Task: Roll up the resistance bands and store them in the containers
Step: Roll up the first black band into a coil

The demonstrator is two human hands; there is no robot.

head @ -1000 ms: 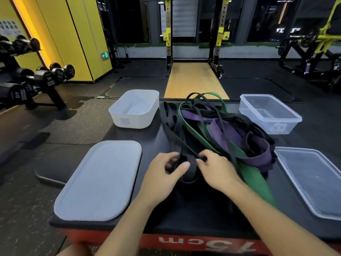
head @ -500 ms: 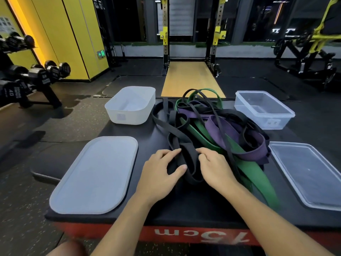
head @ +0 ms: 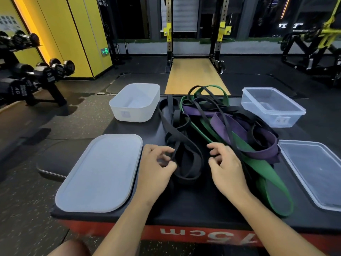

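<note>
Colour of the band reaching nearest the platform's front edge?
Green: the wide green rubber band, head view.

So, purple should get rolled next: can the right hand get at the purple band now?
Probably yes: the right hand is close beside the purple band, most of whose top lies bare. Thin black bands cross over it, though, and may drag along.

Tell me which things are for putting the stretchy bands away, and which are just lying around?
For the job: black band, purple band, green band, white tub, clear tub, white lid, clear lid.

Just lying about: dumbbells, squat rack, weight machine.
</note>
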